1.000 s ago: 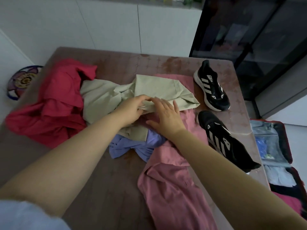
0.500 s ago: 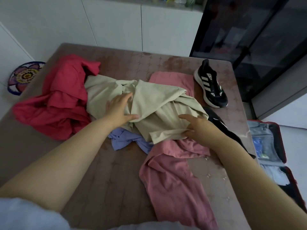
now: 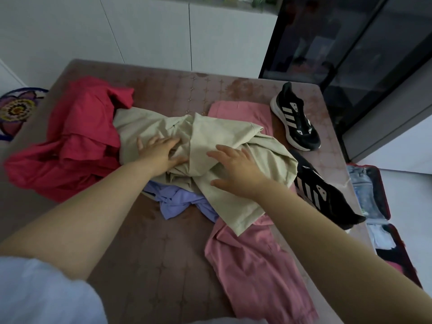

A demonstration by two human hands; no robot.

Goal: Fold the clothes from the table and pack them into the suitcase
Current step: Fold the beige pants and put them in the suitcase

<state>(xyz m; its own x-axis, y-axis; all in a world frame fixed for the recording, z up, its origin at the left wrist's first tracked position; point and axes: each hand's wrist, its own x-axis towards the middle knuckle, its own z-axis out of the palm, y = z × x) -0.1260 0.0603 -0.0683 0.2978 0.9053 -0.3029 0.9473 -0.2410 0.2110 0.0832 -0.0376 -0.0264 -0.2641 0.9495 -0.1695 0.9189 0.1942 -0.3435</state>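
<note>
A brownish table (image 3: 140, 258) with a faint star pattern fills the head view. Behind it runs a row of white cupboards (image 3: 152, 31), and to the right stands a dark glass-fronted unit (image 3: 346, 57). A round flowered mat (image 3: 16, 109) lies on the floor past the table's left edge.

A red garment (image 3: 77, 141) is heaped on the table's left side. A beige garment (image 3: 224, 139) lies crumpled in the middle, over a lilac garment (image 3: 180, 203) and a pink garment (image 3: 259, 270) that reaches the near edge. Two black shoes with white stripes sit on the right side: the far shoe (image 3: 295, 118) is clear of the clothes, the near shoe (image 3: 320, 192) touches the beige cloth.

The left hand (image 3: 161, 150) rests flat on the beige garment, its grip open with the fingers spread. The right hand (image 3: 236, 170) is on the same cloth, fingers straight and splayed, grip also open.

The suitcase (image 3: 387, 195), red-rimmed, lies open on the floor right of the table. Inside it are a pale blue mesh pocket, something white, and dark and pink cloth.
</note>
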